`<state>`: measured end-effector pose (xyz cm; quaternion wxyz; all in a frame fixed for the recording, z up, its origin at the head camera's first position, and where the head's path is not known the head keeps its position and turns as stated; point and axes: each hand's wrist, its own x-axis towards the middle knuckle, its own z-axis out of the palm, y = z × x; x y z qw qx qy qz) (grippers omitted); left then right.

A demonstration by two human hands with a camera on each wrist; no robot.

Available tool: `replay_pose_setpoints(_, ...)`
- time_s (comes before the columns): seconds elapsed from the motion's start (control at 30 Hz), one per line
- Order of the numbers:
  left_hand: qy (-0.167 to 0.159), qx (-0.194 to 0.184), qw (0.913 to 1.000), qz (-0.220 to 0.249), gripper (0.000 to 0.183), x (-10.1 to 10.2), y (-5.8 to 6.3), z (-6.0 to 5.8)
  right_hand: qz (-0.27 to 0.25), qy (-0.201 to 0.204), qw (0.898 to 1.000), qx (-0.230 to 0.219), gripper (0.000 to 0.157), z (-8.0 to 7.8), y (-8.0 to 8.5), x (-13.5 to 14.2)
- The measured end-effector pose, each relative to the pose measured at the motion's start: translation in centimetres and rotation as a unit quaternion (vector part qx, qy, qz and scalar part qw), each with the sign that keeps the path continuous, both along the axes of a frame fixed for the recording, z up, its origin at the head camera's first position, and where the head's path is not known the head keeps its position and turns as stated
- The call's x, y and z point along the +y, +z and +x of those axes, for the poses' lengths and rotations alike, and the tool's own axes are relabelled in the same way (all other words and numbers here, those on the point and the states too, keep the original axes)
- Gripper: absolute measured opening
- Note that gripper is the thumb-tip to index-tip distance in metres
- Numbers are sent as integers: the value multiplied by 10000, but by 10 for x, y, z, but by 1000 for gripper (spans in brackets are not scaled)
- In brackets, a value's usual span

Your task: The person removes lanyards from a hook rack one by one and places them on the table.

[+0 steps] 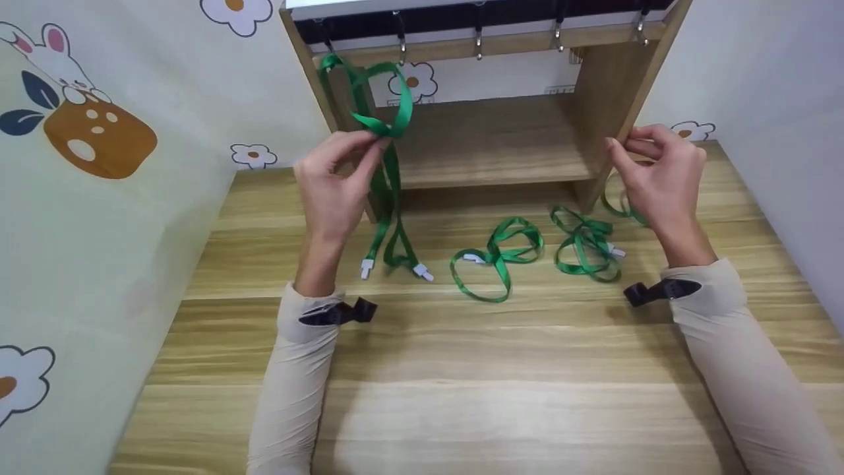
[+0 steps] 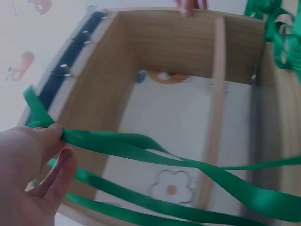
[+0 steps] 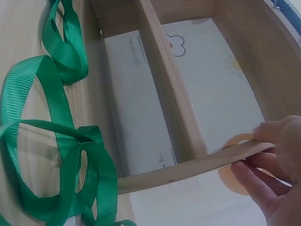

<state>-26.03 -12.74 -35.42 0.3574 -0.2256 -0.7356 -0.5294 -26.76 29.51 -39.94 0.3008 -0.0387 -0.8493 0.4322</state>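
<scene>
My left hand pinches a green lanyard between thumb and fingertips, its loop rising above the fingers just below the hooks. The straps hang down past the hand, and a white clip lies at the lower end. Behind it, another green strap is up at the leftmost hook. With my right hand I grip the front edge of the wooden rack's right side panel, thumb on one side and fingers on the other.
Loosely coiled green lanyards lie on the wooden table before the rack, one more further right, another partly behind my right hand. Several metal hooks line the rack's top. A patterned wall stands at left.
</scene>
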Motion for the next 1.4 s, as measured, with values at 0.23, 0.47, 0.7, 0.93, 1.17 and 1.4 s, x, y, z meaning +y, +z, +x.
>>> replay_pose_setpoints(0.23,-38,277,9995,-162,14,-3,14,11,-70,-44,10000,-8,35,-2,-1,2)
replay_pose_setpoints(0.47,-495,103,9898,-1334,14,1,11,11,-75,48,9996,286,33,-1,-3,4)
replay_pose_setpoints(0.7,-679,-26,9761,-2066,17,2,5,8,-32,26,9997,246,34,-1,-2,4)
replay_pose_setpoints(0.93,168,998,9794,-1745,17,6,2,7,-43,17,9998,217,33,-2,-3,3)
replay_pose_setpoints(1.17,41,1640,9717,-1697,19,16,3,12,-111,55,9996,234,33,-3,-3,4)
replay_pose_setpoints(1.4,371,1626,9435,-2863,22,9,-7,6,-192,95,9994,272,33,-3,-4,3)
